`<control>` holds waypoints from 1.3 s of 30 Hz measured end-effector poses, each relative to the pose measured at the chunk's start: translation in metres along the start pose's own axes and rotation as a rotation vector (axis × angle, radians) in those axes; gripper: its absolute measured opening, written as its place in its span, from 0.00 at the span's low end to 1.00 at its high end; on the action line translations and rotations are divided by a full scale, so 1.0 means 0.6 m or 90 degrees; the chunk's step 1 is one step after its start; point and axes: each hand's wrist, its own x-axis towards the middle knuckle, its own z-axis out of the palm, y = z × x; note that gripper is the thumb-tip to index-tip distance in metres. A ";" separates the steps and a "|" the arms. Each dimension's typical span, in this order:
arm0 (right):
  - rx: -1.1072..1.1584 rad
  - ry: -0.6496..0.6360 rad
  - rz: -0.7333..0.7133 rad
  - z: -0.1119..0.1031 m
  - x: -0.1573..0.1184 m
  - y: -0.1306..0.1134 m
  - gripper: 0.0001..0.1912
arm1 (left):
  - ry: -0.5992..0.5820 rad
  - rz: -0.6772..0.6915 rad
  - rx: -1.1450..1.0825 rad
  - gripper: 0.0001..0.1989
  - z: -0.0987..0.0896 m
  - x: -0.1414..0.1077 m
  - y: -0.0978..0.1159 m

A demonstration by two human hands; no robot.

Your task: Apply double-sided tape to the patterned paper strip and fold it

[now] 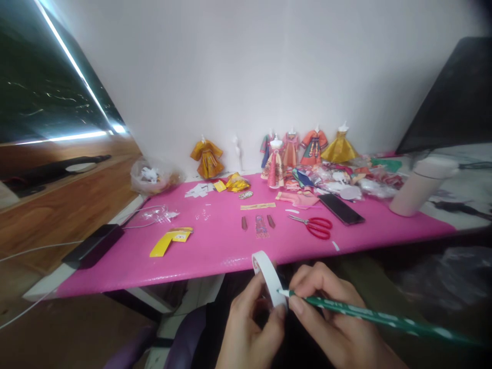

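A pink-covered worktop (219, 238) spans the view; take its middle as the clock's centre. At 2 o'clock, beyond its edge, stands a dark monitor (453, 97), with a heap of fabric scraps and plastic packets (342, 177) nearer in on the same bearing. A pale tumbler (423, 187) stands towards 3 o'clock. A gold wide-sleeved doll robe (206, 159) is upright near the wall at 11 o'clock, and a cream-and-pink doll dress (275, 166) at 1 o'clock.

The right hand (332, 307) is at about 4:30, its grip pinching a green spotted pen (357, 310); the left hand (255, 328) is at 6 o'clock, its grip closed round a roll of white tape (271, 279). A black power adapter (94, 245) sits at 9 o'clock. At 3 o'clock lies a smartphone (341, 209), with red-handled scissors (319, 228) nearer the centre.

The pen points to 9 o'clock, its pale tip at the roll's outer face. The roll is held on edge at 5 o'clock, just off the worktop's near edge. Close to the centre lie a patterned strip (258, 206) and a small printed patch (262, 226).
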 end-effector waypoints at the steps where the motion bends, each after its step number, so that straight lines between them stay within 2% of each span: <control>1: -0.001 0.002 0.000 0.000 -0.001 0.001 0.09 | 0.003 0.007 -0.002 0.15 0.001 0.000 0.001; 7: -0.014 0.035 -0.002 -0.003 -0.005 0.002 0.08 | 0.005 0.027 0.002 0.14 0.002 -0.001 0.007; 13: -0.004 0.029 -0.018 -0.005 -0.002 -0.002 0.08 | -0.002 0.027 0.029 0.09 0.000 -0.001 0.012; 24: 0.010 0.009 -0.014 -0.004 -0.002 0.005 0.08 | -0.002 0.067 0.049 0.12 0.000 0.005 0.008; 36: -0.003 0.020 -0.019 -0.006 -0.003 0.005 0.08 | -0.014 0.076 0.077 0.10 -0.001 0.003 0.004; 39: 0.002 0.026 -0.022 -0.005 -0.002 0.005 0.09 | -0.004 0.083 0.091 0.13 -0.003 0.001 0.001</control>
